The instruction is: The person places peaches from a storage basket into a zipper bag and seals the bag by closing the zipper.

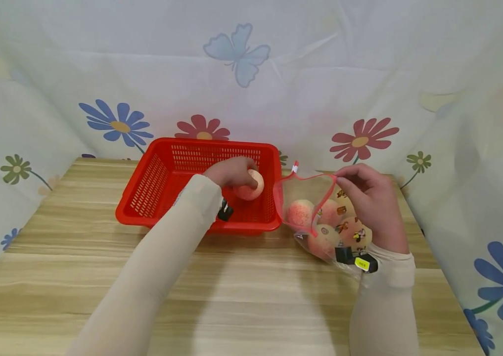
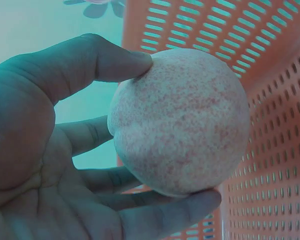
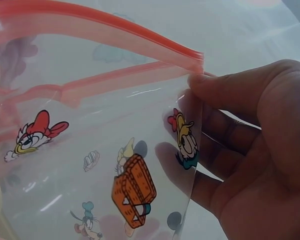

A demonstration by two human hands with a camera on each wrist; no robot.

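My left hand (image 1: 232, 171) grips a pink and cream peach (image 1: 251, 186) over the right end of a red plastic basket (image 1: 198, 227). In the left wrist view the thumb lies on top of the peach (image 2: 182, 122) and the fingers curl beneath it. At the right, my right hand (image 1: 373, 200) pinches the upper corner of a clear zip bag (image 1: 306, 185). The bag's red-edged mouth gapes toward the basket, and several peaches (image 1: 300, 213) lie inside. Cartoon prints, including an orange picnic basket, mark its plastic (image 3: 140, 120) in the right wrist view.
Basket and bag stand side by side on a wood-grain table (image 1: 242, 296). A white slider (image 1: 295, 168) sits on the bag's far edge. Behind the table hangs a pale flowered cloth (image 1: 296, 99), which also runs along both sides.
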